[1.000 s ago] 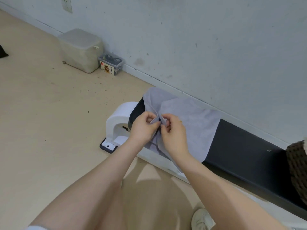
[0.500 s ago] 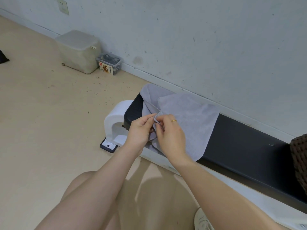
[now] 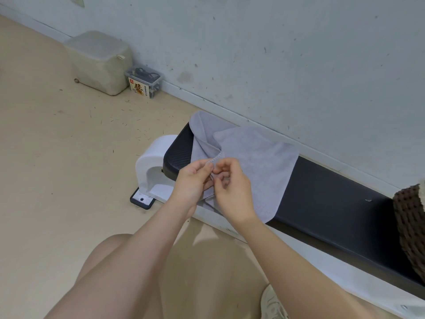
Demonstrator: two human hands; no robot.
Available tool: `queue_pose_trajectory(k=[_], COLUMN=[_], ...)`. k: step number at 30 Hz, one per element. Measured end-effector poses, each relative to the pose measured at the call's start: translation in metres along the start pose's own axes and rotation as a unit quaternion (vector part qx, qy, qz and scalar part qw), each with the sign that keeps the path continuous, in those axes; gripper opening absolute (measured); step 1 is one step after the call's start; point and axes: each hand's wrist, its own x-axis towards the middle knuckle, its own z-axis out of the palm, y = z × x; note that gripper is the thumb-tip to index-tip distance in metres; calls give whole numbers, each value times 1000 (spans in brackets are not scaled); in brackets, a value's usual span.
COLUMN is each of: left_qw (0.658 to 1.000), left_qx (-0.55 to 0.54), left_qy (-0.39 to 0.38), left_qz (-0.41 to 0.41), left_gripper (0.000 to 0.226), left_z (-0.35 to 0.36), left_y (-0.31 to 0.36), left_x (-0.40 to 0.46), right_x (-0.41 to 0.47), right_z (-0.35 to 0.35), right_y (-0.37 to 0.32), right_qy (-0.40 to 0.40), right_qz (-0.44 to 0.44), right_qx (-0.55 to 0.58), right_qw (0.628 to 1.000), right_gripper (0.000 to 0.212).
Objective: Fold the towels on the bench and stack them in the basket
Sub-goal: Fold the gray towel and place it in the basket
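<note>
A light grey towel point(image 3: 259, 162) lies partly folded over the left end of the black padded bench point(image 3: 333, 203). My left hand point(image 3: 192, 183) and my right hand point(image 3: 232, 189) meet at the towel's near stitched edge, each pinching a corner or hem between thumb and fingers. The two pinched bits are held close together above the bench's front edge. A dark brown woven basket point(image 3: 411, 222) shows at the right edge of the view, on the bench's far right end, mostly cut off.
The bench has a white frame with a curved white foot point(image 3: 151, 166) at its left end and stands against a scuffed white wall. A beige cube stool point(image 3: 99, 61) and a small clear box point(image 3: 145, 84) sit on the floor at the back left. My knees are below.
Both hands stay pinched on the towel's edge and have drawn slightly toward me. The towel's upper layer has spread flatter over the bench.
</note>
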Motion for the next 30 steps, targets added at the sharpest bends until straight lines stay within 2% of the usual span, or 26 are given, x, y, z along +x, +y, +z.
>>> queue_pose_trajectory(k=[3, 5, 8, 10, 12, 13, 14, 15, 18, 22, 26, 28, 30], left_qw=[1000, 999, 995, 988, 974, 968, 965, 965, 962, 954, 955, 959, 963], left_qx=[5, -41, -97, -152, -223, -245, -254, -253, -259, -280, -274, -265, -252], left_qy=[10, 18, -1, -21, -34, -37, -39, -40, -32, -18, -15, -5, 0], left_qz=[0, 0, 14, 26, 35, 40, 46, 52, 79, 109, 109, 101, 91], left_gripper=[18, 17, 16, 19, 22, 24, 24, 24, 23, 27, 28, 25, 21], left_z=[4, 9, 22, 36, 51, 58, 63, 67, 76, 84, 97, 101, 105], left_y=[3, 9, 21, 33, 47, 54, 60, 65, 81, 99, 104, 101, 93], left_x=[-4, -8, -18, -29, -39, -44, -48, -51, -59, -66, -79, -83, -88], right_x=[-8, -16, -25, -30, -35, -37, -39, -41, -48, -64, -78, -84, -89], right_z=[-5, -10, -22, -29, -39, -45, -52, -60, -92, -142, -179, -188, -197], right_y=[8, 13, 14, 10, 5, 3, 2, 2, 6, 23, 31, 25, 18], right_qy=[-13, -19, -26, -21, 8, 28, 48, 67, 96, 88, 163, 231, 303], right_qz=[-2, 22, 57, 49, 32, 34, 42, 58, 107, 150, 177, 204, 225], right_qx=[-102, -148, -147, -160, -175, -173, -169, -157, -110, -69, -16, 88, 197], right_qw=[995, 989, 987, 986, 984, 984, 984, 984, 984, 982, 971, 947, 905], right_gripper=[19, 30, 42, 33, 11, 10, 19, 23, 10, 24, 28, 25, 25])
